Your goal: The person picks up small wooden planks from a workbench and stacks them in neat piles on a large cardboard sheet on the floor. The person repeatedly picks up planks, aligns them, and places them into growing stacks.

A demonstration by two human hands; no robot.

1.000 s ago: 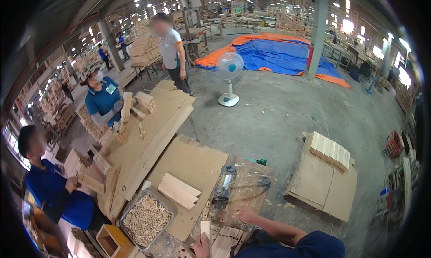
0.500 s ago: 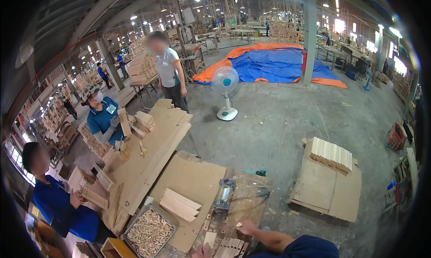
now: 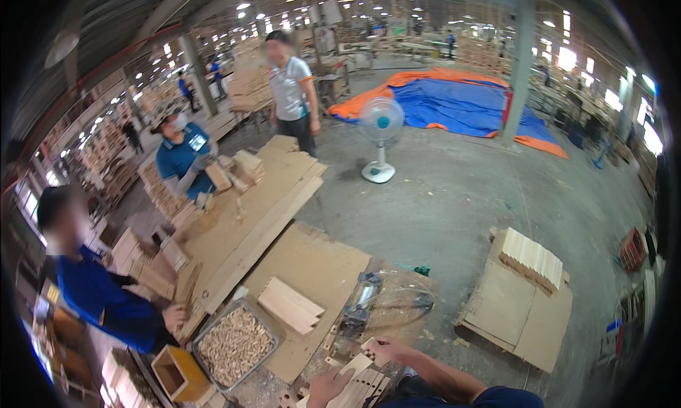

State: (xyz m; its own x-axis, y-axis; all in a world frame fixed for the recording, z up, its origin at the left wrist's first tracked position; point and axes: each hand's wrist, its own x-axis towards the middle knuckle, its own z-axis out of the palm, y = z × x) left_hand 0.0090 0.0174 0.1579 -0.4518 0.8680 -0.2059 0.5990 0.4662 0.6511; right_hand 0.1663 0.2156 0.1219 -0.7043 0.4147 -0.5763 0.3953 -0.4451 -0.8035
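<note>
Over at nine o'clock, a co-worker in a blue shirt leans in, one hand on the edge of the long wooden table. Just below, at seven o'clock, an open yellow box sits beside a metal tray of small wood pieces. A short stack of flat boards lies on the brown sheet just right of that tray.

Now the bottom edge, six o'clock: the person's left hand lies palm down, fingers spread, on pale wooden slats — pressing, not grasping. Just right of it, the right hand pinches a small wooden block between fingers and thumb, lifted above the slats. A grey power tool rests just above the block, toward twelve o'clock.

Further up, a white pedestal fan stands on the concrete floor. At three o'clock, a pallet carries a row of pale planks. Up at one o'clock lies a blue and orange tarpaulin.
</note>
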